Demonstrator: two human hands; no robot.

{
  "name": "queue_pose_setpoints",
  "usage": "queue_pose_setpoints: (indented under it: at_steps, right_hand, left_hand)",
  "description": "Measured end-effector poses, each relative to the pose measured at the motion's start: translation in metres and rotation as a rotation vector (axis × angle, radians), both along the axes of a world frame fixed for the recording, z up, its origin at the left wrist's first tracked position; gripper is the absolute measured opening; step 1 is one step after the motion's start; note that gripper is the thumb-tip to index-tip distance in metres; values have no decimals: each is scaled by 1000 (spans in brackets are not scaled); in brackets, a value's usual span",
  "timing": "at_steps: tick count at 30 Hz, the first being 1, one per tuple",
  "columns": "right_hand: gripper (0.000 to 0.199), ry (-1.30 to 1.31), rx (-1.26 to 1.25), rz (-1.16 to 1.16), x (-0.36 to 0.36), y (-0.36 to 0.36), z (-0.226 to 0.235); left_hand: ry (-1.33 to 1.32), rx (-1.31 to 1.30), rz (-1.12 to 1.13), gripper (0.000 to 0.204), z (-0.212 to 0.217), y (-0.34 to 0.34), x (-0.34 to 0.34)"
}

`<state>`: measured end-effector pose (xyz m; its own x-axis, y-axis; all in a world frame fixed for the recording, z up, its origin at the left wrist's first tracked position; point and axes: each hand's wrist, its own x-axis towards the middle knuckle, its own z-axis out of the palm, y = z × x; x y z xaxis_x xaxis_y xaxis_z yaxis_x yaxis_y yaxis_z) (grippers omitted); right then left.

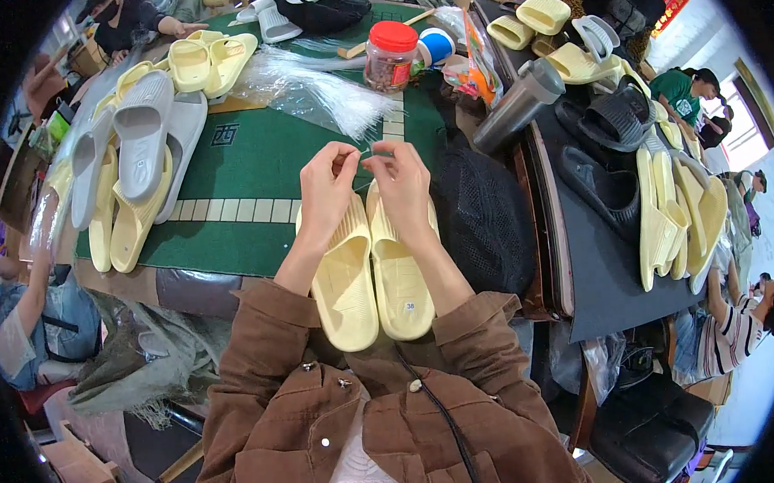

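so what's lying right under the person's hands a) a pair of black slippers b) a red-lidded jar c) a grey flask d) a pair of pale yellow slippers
d: the pair of pale yellow slippers lies side by side directly beneath the left hand and right hand, while the black slippers, flask and jar sit farther off.

Under my hands lie pale yellow slippers [371, 272], ridged, on the green mat [254, 161] with its cream tile-patterned band. At the mat's left edge: grey slippers [145, 135] over yellow ones. Red-lidded jar [390, 56] at the far edge. My jacket [386, 423] is brown.
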<state>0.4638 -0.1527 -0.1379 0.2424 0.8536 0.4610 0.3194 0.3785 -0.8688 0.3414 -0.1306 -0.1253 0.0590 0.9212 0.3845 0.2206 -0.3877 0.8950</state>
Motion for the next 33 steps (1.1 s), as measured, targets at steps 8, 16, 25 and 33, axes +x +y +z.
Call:
queue_pose_setpoints:
  at_steps: [8, 16, 25, 33]
  right_hand:
    - [15, -177, 136, -149, -3, -1, 2]
    - [13, -198, 127, -107, -6, -2, 4]
    - [13, -202, 142, -107, -7, -4, 5]
    - [9, -190, 137, -78, -5, -3, 5]
  left_hand:
    - [-36, 3, 19, 9, 0, -1, 0]
    - [-14, 68, 27, 9, -1, 1, -1]
    - [-9, 34, -72, 8, -9, 6, -2]
    - [-18, 12, -130, 9, -6, 2, -1]
